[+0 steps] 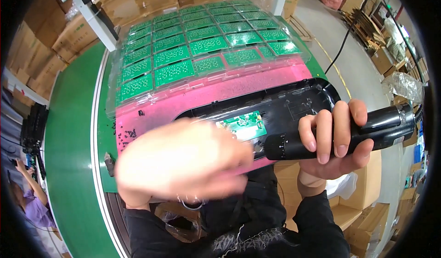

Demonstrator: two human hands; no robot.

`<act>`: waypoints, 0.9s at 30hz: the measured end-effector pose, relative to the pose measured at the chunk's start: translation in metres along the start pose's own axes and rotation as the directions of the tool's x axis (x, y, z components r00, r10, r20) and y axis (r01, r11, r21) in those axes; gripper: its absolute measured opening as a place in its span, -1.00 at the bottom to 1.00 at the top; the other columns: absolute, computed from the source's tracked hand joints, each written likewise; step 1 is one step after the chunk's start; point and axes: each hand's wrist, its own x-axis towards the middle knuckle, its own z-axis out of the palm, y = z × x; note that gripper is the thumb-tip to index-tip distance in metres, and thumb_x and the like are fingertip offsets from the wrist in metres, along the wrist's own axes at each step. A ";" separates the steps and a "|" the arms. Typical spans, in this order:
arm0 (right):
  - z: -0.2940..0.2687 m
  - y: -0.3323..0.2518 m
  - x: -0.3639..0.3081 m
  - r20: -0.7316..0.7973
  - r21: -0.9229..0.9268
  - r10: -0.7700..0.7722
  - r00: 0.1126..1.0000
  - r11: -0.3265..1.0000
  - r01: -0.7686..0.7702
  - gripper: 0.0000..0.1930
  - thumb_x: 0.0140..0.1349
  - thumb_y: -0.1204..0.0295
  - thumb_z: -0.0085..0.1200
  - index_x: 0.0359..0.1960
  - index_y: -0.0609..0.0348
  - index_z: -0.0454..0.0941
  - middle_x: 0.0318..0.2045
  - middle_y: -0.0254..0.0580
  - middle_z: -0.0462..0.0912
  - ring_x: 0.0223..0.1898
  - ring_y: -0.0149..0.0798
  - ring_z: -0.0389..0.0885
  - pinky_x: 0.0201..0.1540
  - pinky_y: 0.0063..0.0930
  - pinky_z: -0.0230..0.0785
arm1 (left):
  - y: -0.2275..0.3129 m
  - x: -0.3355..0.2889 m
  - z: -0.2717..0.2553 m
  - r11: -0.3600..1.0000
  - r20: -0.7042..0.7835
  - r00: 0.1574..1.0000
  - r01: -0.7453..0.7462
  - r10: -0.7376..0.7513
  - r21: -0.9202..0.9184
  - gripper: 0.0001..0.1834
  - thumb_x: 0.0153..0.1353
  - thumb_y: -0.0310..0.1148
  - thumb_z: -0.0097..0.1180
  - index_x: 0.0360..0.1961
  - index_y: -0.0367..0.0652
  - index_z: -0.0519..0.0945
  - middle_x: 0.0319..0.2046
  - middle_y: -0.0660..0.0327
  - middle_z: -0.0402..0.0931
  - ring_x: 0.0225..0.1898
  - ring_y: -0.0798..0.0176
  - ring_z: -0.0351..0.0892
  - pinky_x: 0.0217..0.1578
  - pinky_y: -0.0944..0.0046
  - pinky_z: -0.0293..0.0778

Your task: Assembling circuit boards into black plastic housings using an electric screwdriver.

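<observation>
gripping a black power tool [294,148] in the right hand [337,141]
cannot tell grip of blurred left hand [179,159] near green circuit board [248,124]

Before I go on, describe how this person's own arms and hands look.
Black fabric sleeves cover the arms and leave both wrists bare. The left hand and right hand are ungloved. No ring shows on the right hand's fingers; the left hand is too blurred to tell.
</observation>
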 end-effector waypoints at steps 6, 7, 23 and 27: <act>0.007 -0.005 0.004 0.105 -0.009 -0.008 0.994 1.000 0.009 -0.71 0.32 0.24 0.17 -0.09 -0.02 0.33 -0.56 -0.49 0.43 -0.64 -0.47 0.42 -0.41 -0.46 0.34 | -0.041 0.038 0.015 0.966 -0.050 0.997 -0.062 0.051 -0.252 -0.76 0.24 -0.37 0.22 -0.16 -0.32 0.60 -0.25 0.05 0.66 -0.20 0.03 0.68 -0.19 0.16 0.56; 0.007 -0.004 0.004 0.118 -0.003 -0.027 0.993 1.000 0.028 -0.71 0.32 0.24 0.18 -0.09 -0.02 0.33 -0.57 -0.49 0.43 -0.64 -0.47 0.43 -0.42 -0.46 0.35 | -0.044 0.039 0.017 0.949 -0.060 0.993 -0.112 0.099 -0.296 -0.78 0.22 -0.38 0.24 -0.18 -0.31 0.62 -0.28 0.06 0.67 -0.24 0.05 0.68 -0.20 0.17 0.56; 0.010 -0.012 0.006 0.040 -0.220 -0.091 0.995 0.971 0.098 -0.68 0.27 0.23 0.21 -0.15 0.00 0.31 -0.54 -0.48 0.40 -0.63 -0.48 0.37 -0.36 -0.49 0.28 | -0.044 0.056 0.031 1.000 -0.343 0.939 -0.002 0.010 0.023 -0.88 0.02 -0.47 0.35 -0.40 -0.25 0.68 -0.51 0.03 0.64 -0.43 0.02 0.68 -0.40 0.17 0.51; 0.005 -0.002 0.008 0.076 -0.209 -0.109 0.991 0.970 0.123 -0.69 0.27 0.23 0.21 -0.16 -0.01 0.32 -0.52 -0.48 0.42 -0.62 -0.47 0.38 -0.34 -0.49 0.28 | -0.052 0.055 0.036 0.999 -0.365 0.931 -0.036 0.020 -0.037 -0.84 -0.01 -0.44 0.36 -0.40 -0.25 0.67 -0.53 0.06 0.64 -0.43 0.00 0.66 -0.40 0.15 0.50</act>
